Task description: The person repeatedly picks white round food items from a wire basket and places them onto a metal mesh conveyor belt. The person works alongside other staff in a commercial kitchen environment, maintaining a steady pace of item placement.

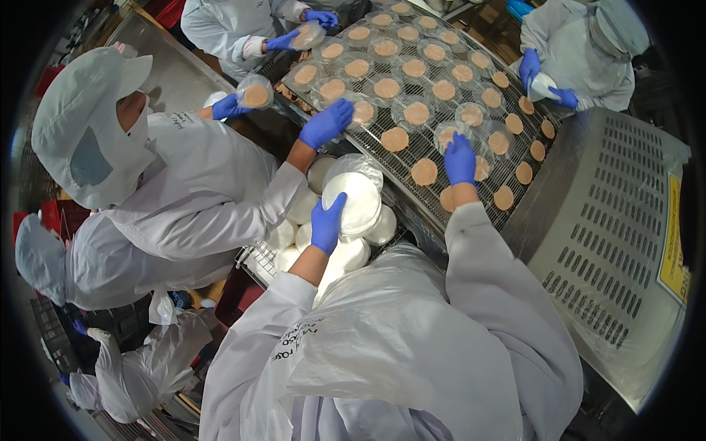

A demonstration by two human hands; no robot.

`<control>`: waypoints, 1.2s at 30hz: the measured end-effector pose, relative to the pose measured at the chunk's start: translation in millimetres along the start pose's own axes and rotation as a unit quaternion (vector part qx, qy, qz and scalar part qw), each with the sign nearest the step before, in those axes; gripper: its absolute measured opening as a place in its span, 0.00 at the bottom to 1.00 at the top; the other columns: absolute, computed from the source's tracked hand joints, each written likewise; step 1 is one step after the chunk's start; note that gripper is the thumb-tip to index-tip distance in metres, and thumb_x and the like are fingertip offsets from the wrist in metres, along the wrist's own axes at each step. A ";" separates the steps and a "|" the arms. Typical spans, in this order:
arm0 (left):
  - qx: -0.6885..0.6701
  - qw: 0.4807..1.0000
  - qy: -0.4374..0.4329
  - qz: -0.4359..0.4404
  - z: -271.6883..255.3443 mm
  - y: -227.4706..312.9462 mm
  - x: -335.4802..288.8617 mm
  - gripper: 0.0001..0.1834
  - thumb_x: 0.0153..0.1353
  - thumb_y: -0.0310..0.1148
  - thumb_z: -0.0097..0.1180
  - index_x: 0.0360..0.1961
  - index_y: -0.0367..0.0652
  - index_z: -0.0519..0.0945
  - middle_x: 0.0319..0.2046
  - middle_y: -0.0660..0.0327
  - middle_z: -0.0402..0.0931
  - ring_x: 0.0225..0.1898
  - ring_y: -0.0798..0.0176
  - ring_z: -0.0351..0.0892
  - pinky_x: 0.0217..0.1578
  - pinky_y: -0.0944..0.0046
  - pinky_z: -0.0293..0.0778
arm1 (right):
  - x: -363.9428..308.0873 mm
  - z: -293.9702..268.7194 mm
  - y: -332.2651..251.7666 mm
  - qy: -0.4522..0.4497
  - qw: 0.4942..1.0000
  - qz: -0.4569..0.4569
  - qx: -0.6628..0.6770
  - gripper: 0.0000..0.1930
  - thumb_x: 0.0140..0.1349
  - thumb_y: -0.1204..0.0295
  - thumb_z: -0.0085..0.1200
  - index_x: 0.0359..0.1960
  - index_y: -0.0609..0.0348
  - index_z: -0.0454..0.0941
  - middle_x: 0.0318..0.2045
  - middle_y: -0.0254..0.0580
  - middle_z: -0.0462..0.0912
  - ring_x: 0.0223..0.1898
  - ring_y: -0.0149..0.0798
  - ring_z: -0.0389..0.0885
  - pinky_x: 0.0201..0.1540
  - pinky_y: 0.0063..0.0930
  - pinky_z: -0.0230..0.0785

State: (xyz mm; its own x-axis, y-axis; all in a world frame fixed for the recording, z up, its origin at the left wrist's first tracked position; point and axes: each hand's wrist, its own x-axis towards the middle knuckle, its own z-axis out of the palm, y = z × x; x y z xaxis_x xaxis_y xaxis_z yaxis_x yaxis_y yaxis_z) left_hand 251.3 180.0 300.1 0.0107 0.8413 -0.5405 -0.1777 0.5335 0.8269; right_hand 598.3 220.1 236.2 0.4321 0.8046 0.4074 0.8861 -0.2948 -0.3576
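My left hand (326,224), in a blue glove, is closed around a thick stack of white round sheets (354,202). It holds the stack above a pile of similar white stacks (351,253). My right hand (461,160), also gloved in blue, reaches over the wire-mesh conveyor (412,151). Its fingertips are closed at a translucent round sheet (441,141) lying with a tan round patty (446,135); the exact grip is partly hidden. Rows of tan patties (416,113) cover the belt, many with translucent round sheets about them.
Beside me on the left, a co-worker's gloved hand (328,123) touches a sheet at the belt edge. Other co-workers (585,55) stand along the far sides. A slotted metal cover (599,220) rises at the right. A wire crate (259,261) stands below the white stacks.
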 end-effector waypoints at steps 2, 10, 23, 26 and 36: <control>0.006 1.000 0.006 -0.004 -3.1 10.1 -0.2 0.24 0.57 0.36 0.59 0.50 0.30 0.72 0.43 0.54 0.76 0.42 0.63 0.76 0.44 0.66 0.72 | 9.2 28.6 -7.8 -0.020 0.997 -0.056 -0.043 0.14 0.61 0.70 0.43 0.44 0.60 0.75 0.46 0.58 0.76 0.48 0.52 0.75 0.51 0.41 0.67; -0.015 0.999 0.049 -0.001 6.2 37.1 19.0 0.24 0.57 0.35 0.59 0.50 0.29 0.72 0.43 0.54 0.76 0.42 0.63 0.77 0.44 0.66 0.72 | 87.1 35.5 -116.0 -0.337 0.923 -0.067 0.173 0.14 0.60 0.70 0.46 0.47 0.55 0.75 0.41 0.55 0.79 0.44 0.55 0.77 0.47 0.42 0.68; -0.013 0.997 0.077 -0.009 49.0 37.3 65.0 0.24 0.56 0.37 0.60 0.47 0.29 0.73 0.41 0.55 0.77 0.40 0.64 0.76 0.42 0.67 0.72 | 145.5 14.7 -70.0 -0.416 0.885 -0.029 0.205 0.16 0.60 0.65 0.46 0.44 0.61 0.77 0.40 0.55 0.80 0.44 0.51 0.78 0.48 0.37 0.68; -0.008 0.998 0.061 -0.003 51.4 41.5 76.0 0.24 0.55 0.35 0.62 0.47 0.29 0.73 0.40 0.54 0.78 0.38 0.64 0.78 0.39 0.66 0.74 | 78.8 33.1 -96.1 -0.429 0.880 -0.016 0.204 0.21 0.58 0.58 0.50 0.46 0.61 0.76 0.38 0.55 0.80 0.43 0.49 0.79 0.48 0.35 0.68; 0.009 0.998 0.025 0.052 59.3 48.8 63.3 0.25 0.55 0.36 0.62 0.48 0.29 0.73 0.40 0.55 0.77 0.39 0.65 0.76 0.41 0.67 0.72 | 100.5 15.8 -94.1 -0.323 0.880 0.040 0.347 0.12 0.53 0.64 0.56 0.33 0.60 0.79 0.29 0.48 0.81 0.32 0.45 0.80 0.38 0.34 0.72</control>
State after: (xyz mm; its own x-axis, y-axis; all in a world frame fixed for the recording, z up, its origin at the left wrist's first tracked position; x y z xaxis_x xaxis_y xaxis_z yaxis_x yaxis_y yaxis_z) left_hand 301.7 264.5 315.5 -0.0565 0.8870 -0.4583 -0.1568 0.4455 0.8815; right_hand 555.7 336.8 297.5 0.1040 0.9868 -0.1241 0.4445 -0.1578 -0.8818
